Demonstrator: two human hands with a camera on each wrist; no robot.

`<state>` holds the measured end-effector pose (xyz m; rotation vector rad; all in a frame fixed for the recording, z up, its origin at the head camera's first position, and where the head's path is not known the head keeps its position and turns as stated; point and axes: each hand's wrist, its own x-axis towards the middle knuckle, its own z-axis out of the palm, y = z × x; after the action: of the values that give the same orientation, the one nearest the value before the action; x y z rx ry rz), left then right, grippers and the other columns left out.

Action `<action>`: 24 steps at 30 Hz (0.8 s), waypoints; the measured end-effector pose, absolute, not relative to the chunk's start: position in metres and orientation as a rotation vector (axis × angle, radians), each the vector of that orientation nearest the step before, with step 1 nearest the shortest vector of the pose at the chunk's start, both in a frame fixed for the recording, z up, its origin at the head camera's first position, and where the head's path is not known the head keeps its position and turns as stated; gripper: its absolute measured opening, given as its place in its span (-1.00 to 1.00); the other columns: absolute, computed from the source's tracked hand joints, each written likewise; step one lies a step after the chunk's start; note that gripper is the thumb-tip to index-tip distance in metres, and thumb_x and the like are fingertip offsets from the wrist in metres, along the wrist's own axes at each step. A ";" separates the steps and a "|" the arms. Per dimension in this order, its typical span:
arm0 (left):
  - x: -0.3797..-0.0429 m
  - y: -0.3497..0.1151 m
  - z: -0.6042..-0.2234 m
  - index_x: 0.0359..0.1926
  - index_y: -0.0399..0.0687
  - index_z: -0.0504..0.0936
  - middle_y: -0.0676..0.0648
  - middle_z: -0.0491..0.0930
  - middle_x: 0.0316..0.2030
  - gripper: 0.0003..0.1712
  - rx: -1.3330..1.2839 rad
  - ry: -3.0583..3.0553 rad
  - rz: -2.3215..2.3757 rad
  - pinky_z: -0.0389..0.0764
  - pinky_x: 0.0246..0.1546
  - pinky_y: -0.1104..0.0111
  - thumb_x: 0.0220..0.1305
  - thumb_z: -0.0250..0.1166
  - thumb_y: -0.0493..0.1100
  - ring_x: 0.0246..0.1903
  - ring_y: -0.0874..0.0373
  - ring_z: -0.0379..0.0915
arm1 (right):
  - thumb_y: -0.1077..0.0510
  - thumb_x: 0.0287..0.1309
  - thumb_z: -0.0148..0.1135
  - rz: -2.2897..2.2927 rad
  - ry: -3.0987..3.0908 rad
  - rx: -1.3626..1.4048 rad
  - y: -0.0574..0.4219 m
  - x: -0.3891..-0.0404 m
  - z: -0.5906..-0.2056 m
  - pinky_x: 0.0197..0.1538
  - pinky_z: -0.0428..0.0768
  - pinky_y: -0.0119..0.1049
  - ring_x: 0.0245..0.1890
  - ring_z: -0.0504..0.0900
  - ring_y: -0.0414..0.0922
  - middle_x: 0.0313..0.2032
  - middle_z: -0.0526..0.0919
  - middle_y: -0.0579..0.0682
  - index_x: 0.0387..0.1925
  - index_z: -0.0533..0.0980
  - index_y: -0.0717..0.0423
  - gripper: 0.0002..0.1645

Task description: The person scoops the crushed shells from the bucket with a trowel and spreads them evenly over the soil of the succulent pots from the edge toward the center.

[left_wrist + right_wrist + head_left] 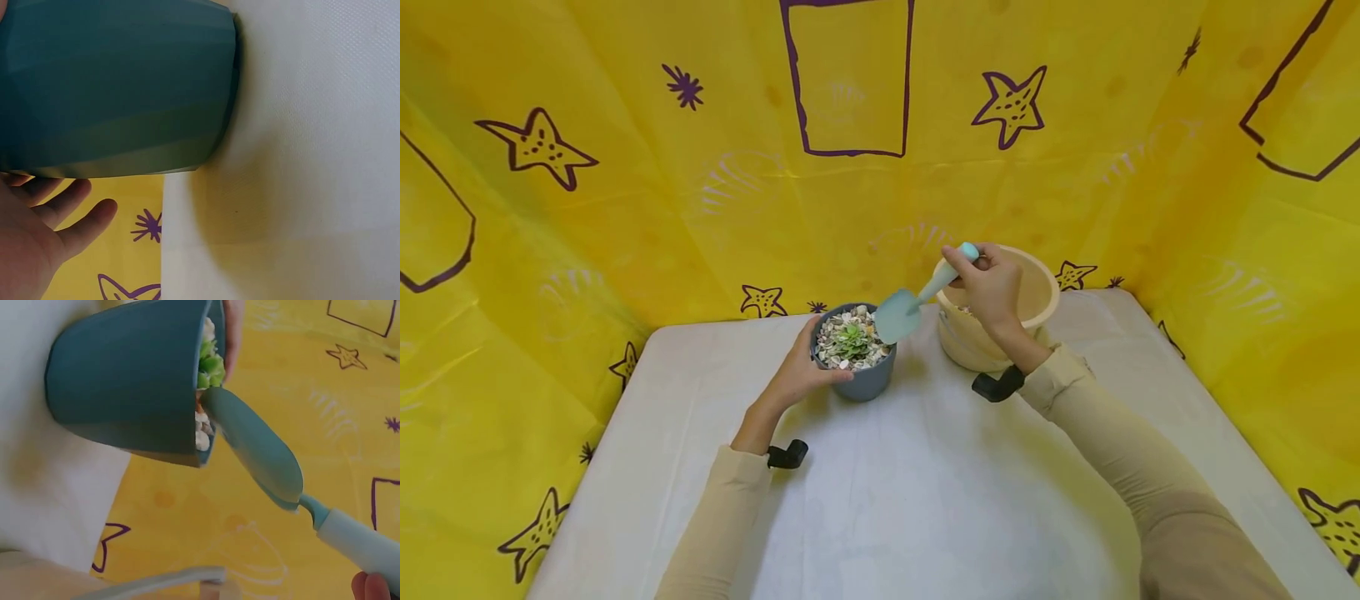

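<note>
A grey-blue flower pot (867, 385) stands on the white table, filled with pale pebbles (831, 335) around a small green succulent (852, 340). My left hand (796, 368) grips the pot from the left, thumb across the front near the rim; in the left wrist view its fingers (94, 228) lie along the pot's side (119, 81). My right hand (997, 293) holds a light-blue hand trowel (897, 318) by its handle. The blade slants down to the pot's right rim. In the right wrist view the trowel's tip (215, 403) is at the pebbles beside the plant.
A cream bucket (961, 340) stands right of the pot, beneath my right hand, with some material partly visible inside. A yellow patterned curtain (850, 208) surrounds the white table (895, 500) at the back and sides. Black wrist mounts (788, 454) sit on both wrists.
</note>
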<state>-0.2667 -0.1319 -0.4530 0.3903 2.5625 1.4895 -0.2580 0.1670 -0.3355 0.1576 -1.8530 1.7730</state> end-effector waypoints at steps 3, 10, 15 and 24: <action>-0.266 -0.132 -0.453 0.55 0.11 -0.18 -0.17 -0.09 0.53 0.41 0.372 2.564 1.500 0.05 0.43 -0.16 -0.15 0.60 0.11 0.50 -0.16 -0.11 | 0.18 0.10 0.41 1.795 -1.818 0.162 0.174 -0.263 -0.336 -0.49 0.67 -0.37 -0.66 0.68 -0.27 -0.63 0.66 -0.12 -0.41 0.58 0.33 -0.75; -0.266 -0.132 -0.454 0.55 0.11 -0.18 -0.19 -0.08 0.53 0.43 0.339 2.564 1.500 0.08 0.41 -0.17 -0.17 0.61 0.11 0.49 -0.19 -0.10 | 0.16 0.09 0.42 1.781 -1.786 0.187 0.182 -0.264 -0.329 -0.47 0.67 -0.37 -0.64 0.69 -0.29 -0.62 0.66 -0.22 -0.40 0.59 0.32 -0.74; -0.265 -0.131 -0.455 0.55 0.15 -0.19 -0.18 -0.09 0.53 0.43 0.326 2.554 1.509 0.08 0.41 -0.18 -0.18 0.61 0.11 0.50 -0.19 -0.11 | 0.15 0.08 0.42 1.841 -1.752 0.153 0.190 -0.266 -0.323 -0.48 0.67 -0.37 -0.64 0.70 -0.27 -0.63 0.66 -0.16 -0.41 0.59 0.24 -0.78; -0.264 -0.130 -0.453 0.54 0.16 -0.17 -0.19 -0.06 0.52 0.42 0.305 2.566 1.491 0.10 0.40 -0.18 -0.18 0.61 0.15 0.49 -0.19 -0.09 | 0.19 0.04 0.45 1.924 -1.666 0.137 0.207 -0.267 -0.307 -0.47 0.67 -0.36 -0.63 0.71 -0.22 -0.59 0.70 -0.11 -0.38 0.62 0.26 -0.80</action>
<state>-0.2645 -0.1299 -0.4532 0.3052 2.5661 1.4909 -0.2671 0.2074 -0.3067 0.1374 -1.6656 1.9240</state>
